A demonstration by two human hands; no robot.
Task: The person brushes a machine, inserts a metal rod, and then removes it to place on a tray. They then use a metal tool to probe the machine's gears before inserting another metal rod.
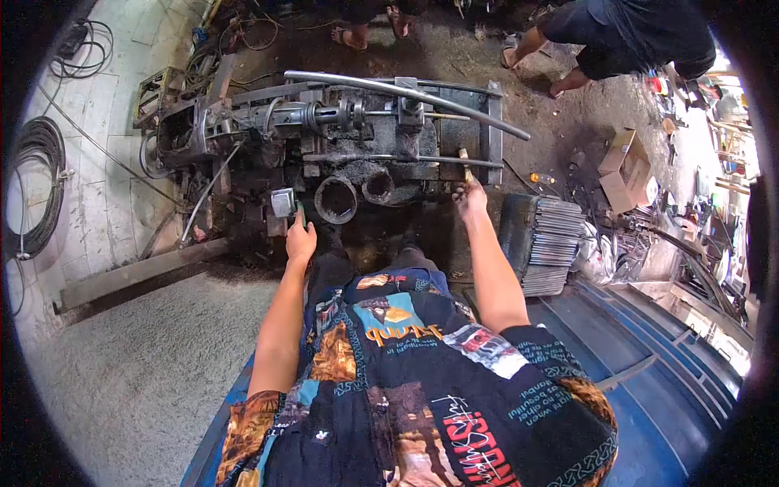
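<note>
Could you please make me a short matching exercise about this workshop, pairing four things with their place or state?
1. Cardboard box
2. Coiled cable
3. Long metal rod
4. Right hand

a. Lying across the machine
b. Holding a small tool
c. Open, towards the picture's right side
d. Near the picture's left edge

Pairs: 1-c, 2-d, 3-a, 4-b

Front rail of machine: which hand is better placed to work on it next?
Probably right: the right hand holds a brush-like tool at the front rail; the left hand is by the metal box.
</note>
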